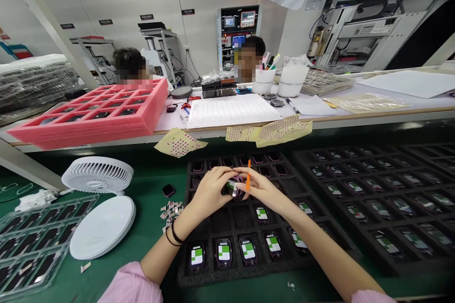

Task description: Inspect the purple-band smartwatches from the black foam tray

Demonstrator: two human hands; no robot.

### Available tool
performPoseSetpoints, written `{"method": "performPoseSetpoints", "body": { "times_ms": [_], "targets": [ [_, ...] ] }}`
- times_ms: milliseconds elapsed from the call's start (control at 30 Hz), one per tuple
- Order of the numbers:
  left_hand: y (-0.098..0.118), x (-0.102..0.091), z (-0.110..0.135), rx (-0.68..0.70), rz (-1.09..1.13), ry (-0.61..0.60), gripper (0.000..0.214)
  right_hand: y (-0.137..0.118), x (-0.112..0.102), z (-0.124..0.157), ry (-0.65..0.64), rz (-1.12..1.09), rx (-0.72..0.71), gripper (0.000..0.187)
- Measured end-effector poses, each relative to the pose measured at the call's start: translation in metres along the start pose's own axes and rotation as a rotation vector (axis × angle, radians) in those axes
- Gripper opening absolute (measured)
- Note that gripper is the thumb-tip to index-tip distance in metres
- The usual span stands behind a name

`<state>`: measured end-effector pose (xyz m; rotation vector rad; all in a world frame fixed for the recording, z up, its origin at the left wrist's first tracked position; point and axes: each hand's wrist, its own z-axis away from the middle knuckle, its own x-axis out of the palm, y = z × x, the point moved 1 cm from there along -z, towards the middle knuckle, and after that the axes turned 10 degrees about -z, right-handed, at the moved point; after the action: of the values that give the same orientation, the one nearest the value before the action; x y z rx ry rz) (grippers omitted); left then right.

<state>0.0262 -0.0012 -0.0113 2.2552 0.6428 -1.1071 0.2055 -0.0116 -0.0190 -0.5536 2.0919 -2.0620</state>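
Observation:
My left hand (209,188) is curled around a small smartwatch body (232,187) with a green-and-white sticker on its screen, holding it over the black foam tray (213,272). My right hand (259,186) meets it from the right, pinching a thin orange stick tool (248,174) that points upward, its fingers touching the watch. Several more stickered watches (248,249) lie in the tray's near slots; the far slots hold watches without stickers.
A second black tray of stickered watches (377,199) lies to the right. A white fan (97,175), a white disc (102,225), clear plastic trays (28,241), peeled tabs (171,209) and a loose watch (168,190) lie left. Two people sit behind the raised shelf with a pink foam tray (95,116).

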Motion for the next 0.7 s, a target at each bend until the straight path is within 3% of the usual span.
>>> {"method": "performPoseSetpoints", "body": {
  "times_ms": [100,233,700],
  "targets": [
    [0.004,-0.007,-0.002,-0.001,0.073,0.098,0.044,-0.008,0.001,0.000,-0.066,-0.128,0.006,0.050],
    [0.009,-0.014,-0.002,0.004,0.147,0.141,0.045,-0.014,0.000,0.000,-0.151,-0.224,0.054,0.043],
    [0.011,-0.008,-0.003,0.121,0.248,0.178,0.043,-0.010,0.003,0.000,-0.101,-0.305,0.083,0.050]
  ]
}}
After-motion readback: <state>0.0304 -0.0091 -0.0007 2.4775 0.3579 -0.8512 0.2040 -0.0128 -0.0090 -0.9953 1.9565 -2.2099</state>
